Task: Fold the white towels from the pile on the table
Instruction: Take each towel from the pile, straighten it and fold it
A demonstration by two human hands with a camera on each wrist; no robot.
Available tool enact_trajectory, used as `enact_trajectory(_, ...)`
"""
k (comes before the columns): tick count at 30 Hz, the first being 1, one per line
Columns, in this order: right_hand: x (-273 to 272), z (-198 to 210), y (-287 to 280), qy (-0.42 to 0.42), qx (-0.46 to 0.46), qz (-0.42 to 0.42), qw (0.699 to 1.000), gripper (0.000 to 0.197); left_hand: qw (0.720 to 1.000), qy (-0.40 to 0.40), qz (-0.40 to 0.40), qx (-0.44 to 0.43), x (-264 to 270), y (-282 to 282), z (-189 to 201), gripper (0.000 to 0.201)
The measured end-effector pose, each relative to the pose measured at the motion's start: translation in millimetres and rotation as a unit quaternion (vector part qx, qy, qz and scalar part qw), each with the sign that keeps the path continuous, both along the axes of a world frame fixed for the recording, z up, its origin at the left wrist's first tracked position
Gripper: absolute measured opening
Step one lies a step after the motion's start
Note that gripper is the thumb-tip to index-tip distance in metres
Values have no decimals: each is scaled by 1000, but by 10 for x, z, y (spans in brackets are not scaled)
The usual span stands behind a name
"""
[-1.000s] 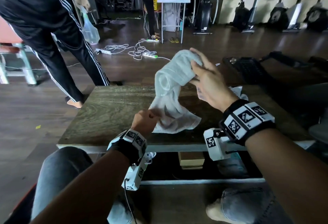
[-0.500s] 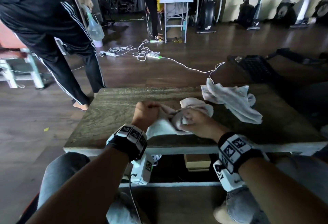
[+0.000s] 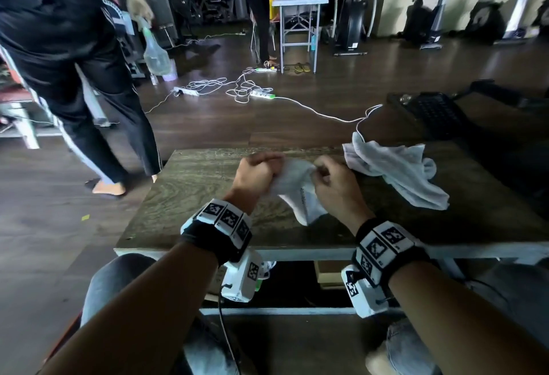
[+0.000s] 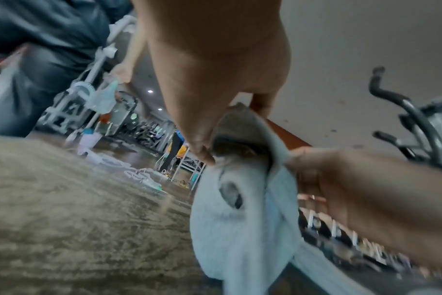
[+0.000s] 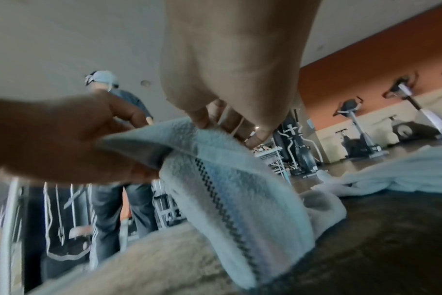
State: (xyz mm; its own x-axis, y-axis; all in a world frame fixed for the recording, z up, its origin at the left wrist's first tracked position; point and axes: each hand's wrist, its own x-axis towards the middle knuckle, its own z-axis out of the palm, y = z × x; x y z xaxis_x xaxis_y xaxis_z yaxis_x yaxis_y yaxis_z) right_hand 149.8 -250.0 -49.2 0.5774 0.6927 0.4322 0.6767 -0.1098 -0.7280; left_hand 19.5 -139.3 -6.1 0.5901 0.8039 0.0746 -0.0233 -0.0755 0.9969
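Both hands pinch one white towel [image 3: 300, 193] above the table [image 3: 190, 196]: left hand [image 3: 255, 175] grips its left edge, right hand [image 3: 332, 184] its right, the cloth sagging to the wood between them. Farther right, a second towel [image 3: 398, 175] lies crumpled on the table

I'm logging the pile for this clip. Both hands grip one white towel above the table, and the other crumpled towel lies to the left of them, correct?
Not quite. Both the left hand and right hand grip one white towel, but the other crumpled towel lies to their right on the table, as the head view shows.
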Motion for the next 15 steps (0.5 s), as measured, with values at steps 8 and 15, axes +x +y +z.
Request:
enact_trajectory(8, 17, 264, 81, 56, 27, -21, 998, 11, 907, 100, -47, 407, 41, -171, -152, 20)
enact_trajectory(15, -4, 314, -137, 42, -74, 90, 992, 40, 923, 107, 24, 370, 38, -69, -21, 16)
